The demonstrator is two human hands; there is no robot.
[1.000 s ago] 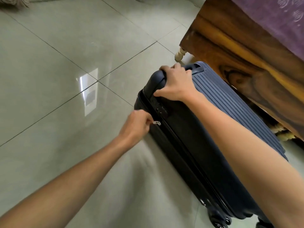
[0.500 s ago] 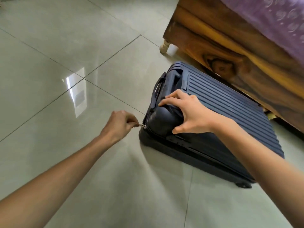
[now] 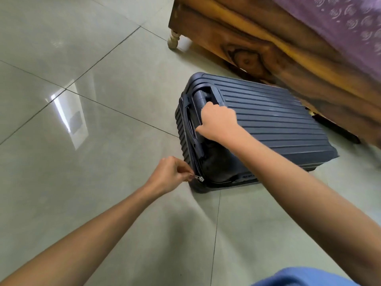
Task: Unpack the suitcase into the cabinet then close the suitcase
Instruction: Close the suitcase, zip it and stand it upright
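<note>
A dark blue ribbed hard-shell suitcase [image 3: 268,120] lies flat on the tiled floor beside a wooden bed. My left hand [image 3: 169,175] pinches the silver zipper pull [image 3: 199,178] at the suitcase's near left corner. My right hand [image 3: 218,122] rests on the top end of the case by the carry handle [image 3: 193,129], fingers curled over the edge. The two shells are together. No cabinet is in view.
A wooden bed frame [image 3: 257,42] with a purple cover [image 3: 340,23] stands at the upper right, its turned leg [image 3: 173,40] near the suitcase. Glossy grey floor tiles [image 3: 82,141] stretch to the left. A blue garment [image 3: 305,277] shows at the bottom edge.
The suitcase went from tilted on its side to lying flat on the floor. My left hand kept the zipper pull and drew it toward the near corner; my right hand slid to the handle end.
</note>
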